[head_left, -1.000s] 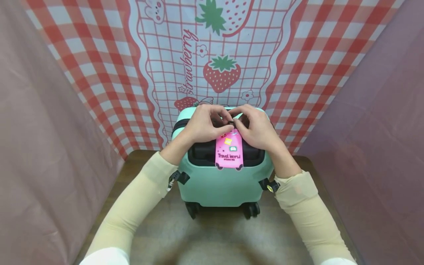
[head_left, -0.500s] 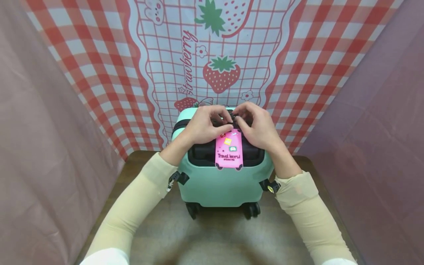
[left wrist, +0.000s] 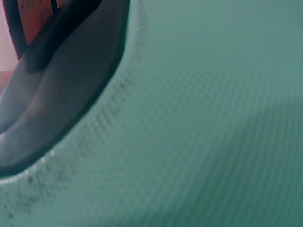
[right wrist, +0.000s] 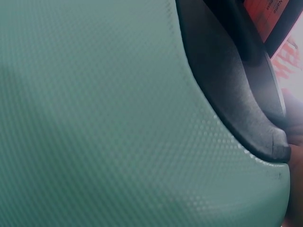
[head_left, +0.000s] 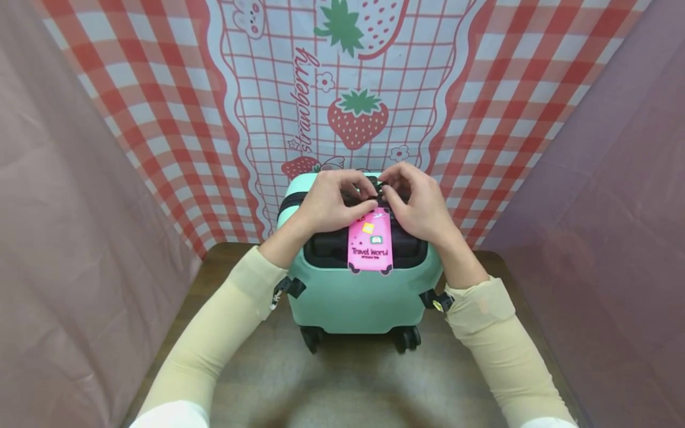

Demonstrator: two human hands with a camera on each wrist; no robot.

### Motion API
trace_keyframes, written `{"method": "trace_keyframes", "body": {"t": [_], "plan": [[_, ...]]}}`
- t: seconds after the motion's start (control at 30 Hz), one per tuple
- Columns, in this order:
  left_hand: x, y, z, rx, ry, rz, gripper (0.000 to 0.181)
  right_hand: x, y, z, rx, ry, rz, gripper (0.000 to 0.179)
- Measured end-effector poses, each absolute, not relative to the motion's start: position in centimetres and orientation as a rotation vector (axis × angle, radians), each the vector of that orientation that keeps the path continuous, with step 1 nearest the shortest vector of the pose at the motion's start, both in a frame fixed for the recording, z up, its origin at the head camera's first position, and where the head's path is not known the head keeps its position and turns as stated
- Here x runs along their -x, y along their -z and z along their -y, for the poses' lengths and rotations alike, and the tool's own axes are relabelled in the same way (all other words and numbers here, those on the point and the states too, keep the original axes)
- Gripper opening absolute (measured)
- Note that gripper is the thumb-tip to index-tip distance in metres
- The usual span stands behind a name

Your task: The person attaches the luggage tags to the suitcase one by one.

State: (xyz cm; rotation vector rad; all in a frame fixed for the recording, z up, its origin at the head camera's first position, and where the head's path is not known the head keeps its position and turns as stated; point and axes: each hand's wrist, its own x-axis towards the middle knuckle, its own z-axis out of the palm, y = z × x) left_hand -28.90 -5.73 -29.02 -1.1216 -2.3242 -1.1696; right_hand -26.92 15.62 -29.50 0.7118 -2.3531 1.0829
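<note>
A mint-green suitcase (head_left: 364,303) stands in the middle of the head view. Over its black recessed handle area (head_left: 323,246) hangs a pink luggage tag (head_left: 369,244) printed "Travel World". My left hand (head_left: 329,202) pinches the black strap (head_left: 381,189) close to the top of the tag. From the other side, my right hand (head_left: 423,205) pinches the strap's upper part between thumb and index finger. The fastening itself is too small to make out. Both wrist views mostly show the suitcase's textured shell (left wrist: 189,118), with the tag's reddish back (right wrist: 266,16) at a corner.
The suitcase rests on black wheels (head_left: 409,340) on a brown wooden tabletop (head_left: 342,386). A red-and-white checked strawberry cloth (head_left: 358,71) hangs close behind it. Pinkish curtains (head_left: 75,238) close in both sides.
My right hand has moved slightly up and away from the left hand, drawing the strap with it. The left hand, tag and suitcase have barely moved.
</note>
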Motion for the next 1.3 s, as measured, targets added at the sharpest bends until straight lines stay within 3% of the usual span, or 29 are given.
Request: {"method": "trace_keyframes", "body": {"t": [0.67,1.03,1.3], "plan": [[28.90,29.05,5.58,1.175,1.145,2.312,0.007,26.89,29.37,-15.68,-0.705,-1.158,2.355,0.016],[28.92,29.38,5.78,1.176,1.134,2.269,0.017,26.93,29.29,-15.75,-0.687,-1.217,2.348,0.019],[28.84,29.44,5.73,1.194,1.158,2.252,0.014,26.89,29.29,-15.80,-0.705,-1.247,2.350,0.019]]}}
